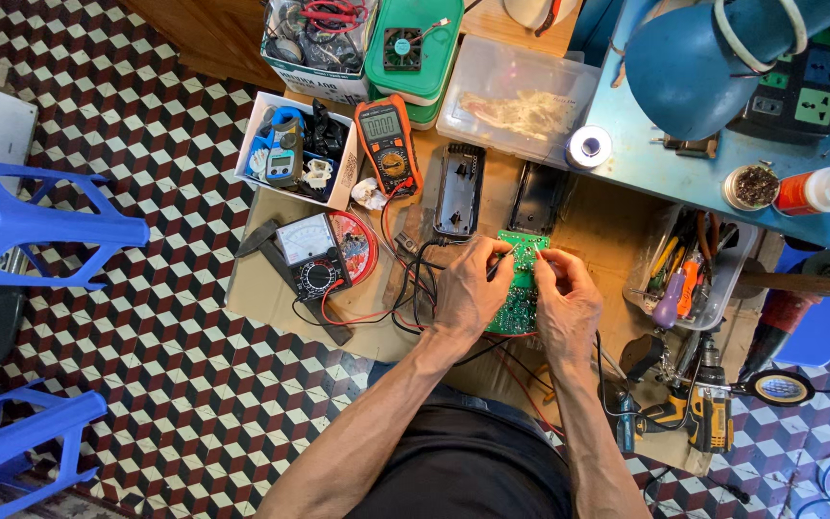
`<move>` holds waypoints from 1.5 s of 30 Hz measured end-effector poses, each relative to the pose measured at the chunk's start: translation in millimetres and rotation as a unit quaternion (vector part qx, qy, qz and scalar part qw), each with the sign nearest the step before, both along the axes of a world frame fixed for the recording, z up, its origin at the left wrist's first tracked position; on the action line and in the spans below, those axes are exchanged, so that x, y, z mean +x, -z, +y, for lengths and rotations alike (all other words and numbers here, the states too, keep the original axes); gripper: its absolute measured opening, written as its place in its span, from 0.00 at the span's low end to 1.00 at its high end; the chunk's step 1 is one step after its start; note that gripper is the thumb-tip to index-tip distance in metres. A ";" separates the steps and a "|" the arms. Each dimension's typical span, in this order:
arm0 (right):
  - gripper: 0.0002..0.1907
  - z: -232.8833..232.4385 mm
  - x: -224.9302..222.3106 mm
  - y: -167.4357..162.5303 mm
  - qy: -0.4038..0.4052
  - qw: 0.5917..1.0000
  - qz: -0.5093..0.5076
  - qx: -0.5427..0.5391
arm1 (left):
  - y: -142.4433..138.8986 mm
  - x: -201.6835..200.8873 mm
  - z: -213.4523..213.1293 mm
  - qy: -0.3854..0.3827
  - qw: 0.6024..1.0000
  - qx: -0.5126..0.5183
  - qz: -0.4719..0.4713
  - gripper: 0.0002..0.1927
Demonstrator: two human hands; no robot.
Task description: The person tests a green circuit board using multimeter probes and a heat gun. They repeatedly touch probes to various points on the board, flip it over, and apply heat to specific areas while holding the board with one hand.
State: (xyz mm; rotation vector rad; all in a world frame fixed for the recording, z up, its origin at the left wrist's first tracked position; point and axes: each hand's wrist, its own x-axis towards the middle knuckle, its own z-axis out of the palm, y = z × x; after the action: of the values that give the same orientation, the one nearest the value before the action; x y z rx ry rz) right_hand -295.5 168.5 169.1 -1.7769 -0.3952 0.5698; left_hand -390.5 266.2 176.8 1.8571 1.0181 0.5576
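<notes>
We are pinching the green circuit board [521, 279] between our left hand [468, 293] and right hand [564, 303] over the cardboard mat [271, 288], judging it light, stiff yet fragile, best gripped by its bare edges.

Setting: small electronics repair workshop. Evidence: orange digital multimeter [388, 142] and black analogue meter with dial [311, 255] on a cardboard-covered desk [271, 288]; green printed circuit board [521, 284]; silver solder spool [589, 148]; clear tray of screwdrivers [689, 279]; yellow cordless drill [694, 413]; blue desk lamp [694, 62].
</notes>
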 end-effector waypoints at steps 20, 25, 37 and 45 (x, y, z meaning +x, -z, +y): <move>0.10 -6.5 1.3 1.5 -0.014 0.999 -0.030 -0.023 | 1.1 -0.5 -10.9 -0.017 0.998 0.048 -0.030 0.08; 0.10 -5.9 0.6 -6.2 -0.024 0.995 -0.081 -0.044 | 1.9 2.3 -10.2 -0.017 0.998 0.061 -0.008 0.08; 0.10 -2.8 -0.5 -7.8 -0.039 0.988 -0.134 -0.065 | 4.5 1.0 -9.4 -0.010 0.997 0.080 -0.004 0.07; 0.10 -2.6 0.4 -7.3 -0.036 0.989 -0.125 -0.068 | 3.0 2.0 -8.9 -0.014 0.996 0.086 -0.008 0.06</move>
State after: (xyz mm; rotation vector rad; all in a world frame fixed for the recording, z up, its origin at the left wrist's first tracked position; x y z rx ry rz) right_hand -295.1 166.0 176.4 -1.9795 -0.6085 0.4322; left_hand -388.5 257.3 173.8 1.9886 1.0145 0.6944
